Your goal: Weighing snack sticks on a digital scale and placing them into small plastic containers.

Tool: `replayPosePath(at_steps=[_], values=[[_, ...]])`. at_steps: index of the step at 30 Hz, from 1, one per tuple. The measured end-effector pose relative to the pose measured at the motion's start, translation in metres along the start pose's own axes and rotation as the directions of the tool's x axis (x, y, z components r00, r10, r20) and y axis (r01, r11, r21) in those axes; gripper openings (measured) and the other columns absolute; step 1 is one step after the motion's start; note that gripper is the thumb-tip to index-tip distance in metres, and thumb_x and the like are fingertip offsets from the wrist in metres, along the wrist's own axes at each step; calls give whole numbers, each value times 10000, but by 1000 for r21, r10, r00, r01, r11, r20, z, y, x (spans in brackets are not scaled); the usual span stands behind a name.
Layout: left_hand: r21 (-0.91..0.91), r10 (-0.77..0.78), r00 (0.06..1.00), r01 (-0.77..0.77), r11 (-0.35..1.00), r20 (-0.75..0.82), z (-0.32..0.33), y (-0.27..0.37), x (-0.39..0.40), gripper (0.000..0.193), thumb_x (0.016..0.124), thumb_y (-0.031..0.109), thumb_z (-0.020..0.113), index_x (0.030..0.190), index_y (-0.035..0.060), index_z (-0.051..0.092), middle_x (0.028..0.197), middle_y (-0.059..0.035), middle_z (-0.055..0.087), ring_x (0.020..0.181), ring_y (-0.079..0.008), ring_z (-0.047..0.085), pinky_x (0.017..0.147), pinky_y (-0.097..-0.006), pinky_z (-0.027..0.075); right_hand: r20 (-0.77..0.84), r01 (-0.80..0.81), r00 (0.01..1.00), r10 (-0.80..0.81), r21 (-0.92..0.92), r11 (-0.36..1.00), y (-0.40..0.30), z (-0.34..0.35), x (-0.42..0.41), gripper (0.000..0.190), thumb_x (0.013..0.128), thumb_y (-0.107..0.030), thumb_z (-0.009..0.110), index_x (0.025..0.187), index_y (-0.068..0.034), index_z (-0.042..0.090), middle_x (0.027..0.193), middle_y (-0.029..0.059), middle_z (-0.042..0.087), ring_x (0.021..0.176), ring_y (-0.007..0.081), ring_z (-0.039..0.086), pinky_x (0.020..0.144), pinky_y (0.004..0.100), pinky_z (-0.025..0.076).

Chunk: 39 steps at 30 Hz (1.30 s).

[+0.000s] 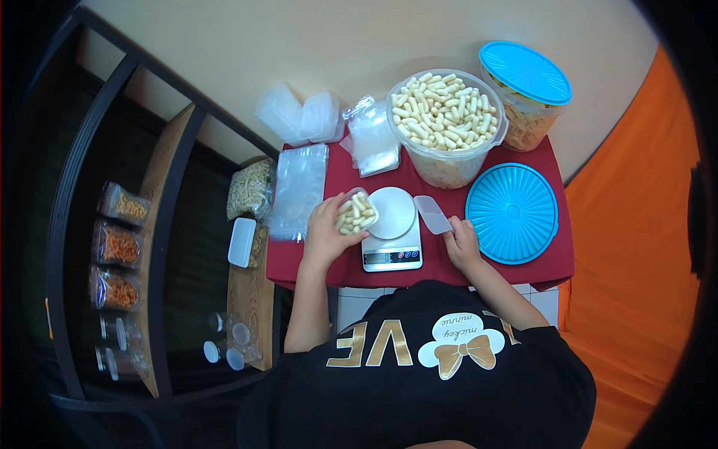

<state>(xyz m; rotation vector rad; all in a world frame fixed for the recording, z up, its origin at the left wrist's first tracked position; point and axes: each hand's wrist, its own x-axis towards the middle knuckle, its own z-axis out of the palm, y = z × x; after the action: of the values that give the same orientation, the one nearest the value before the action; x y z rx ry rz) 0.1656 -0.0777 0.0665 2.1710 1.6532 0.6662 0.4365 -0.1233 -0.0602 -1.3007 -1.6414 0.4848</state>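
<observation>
My left hand (328, 233) grips a small clear plastic container (358, 211) filled with pale stick-shaped snacks, tilted at the left edge of the scale's round plate. The white digital kitchen scale (391, 216) stands in front of me, its display and buttons facing my body. In my right hand (463, 241) is the handle of a translucent plastic scoop (433, 214), its blade pointing up and left beside the scale; no snacks show on it. Beyond the scale stands a large clear tub (449, 163), open and heaped with the same pale snacks (443, 112).
A ribbed blue lid (512, 212) lies right of my right hand. Behind it stands a blue-lidded tub (524, 95). Plastic bags (300, 185), bag packs (373, 140) and stacked clear containers (300, 115) occupy the table's left. A dark-framed shelf (179, 236) holds packed snacks and jars.
</observation>
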Motion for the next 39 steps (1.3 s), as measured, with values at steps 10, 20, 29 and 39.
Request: replayPosePath(at_steps=[10,20,29,39], values=[[39,178,942,-197,980,286,29,22,46,945,481,304,850,1283,30,431,1267,-170,479,1192,-321,434,1010,-411,337,-38,-63,997,65,61,996,2,2,-4,79,830,-118,517,854,-43,511,757,144,534,715,355,487,634,420,371],[-16,218,951,-220,975,219,13,-25,39,1198,420,388,872,1382,17,260,1389,-199,329,1291,-343,301,1065,-429,265,-87,-70,993,75,63,996,6,3,-5,109,851,-145,525,846,-37,516,744,136,519,705,339,484,626,405,380],[-189,187,889,-287,939,-419,70,-96,-23,258,788,146,665,983,23,549,840,-82,580,749,-202,568,693,-322,460,-82,-72,994,73,21,997,0,6,-2,120,858,-149,527,844,-30,519,742,134,518,696,335,486,614,404,380],[195,150,981,-124,973,-124,82,-90,-19,257,775,223,596,596,68,497,610,-91,502,609,-290,546,534,-424,421,-209,-38,975,79,190,981,-10,3,-3,94,862,-72,502,924,-11,538,776,136,541,740,299,550,638,339,427]])
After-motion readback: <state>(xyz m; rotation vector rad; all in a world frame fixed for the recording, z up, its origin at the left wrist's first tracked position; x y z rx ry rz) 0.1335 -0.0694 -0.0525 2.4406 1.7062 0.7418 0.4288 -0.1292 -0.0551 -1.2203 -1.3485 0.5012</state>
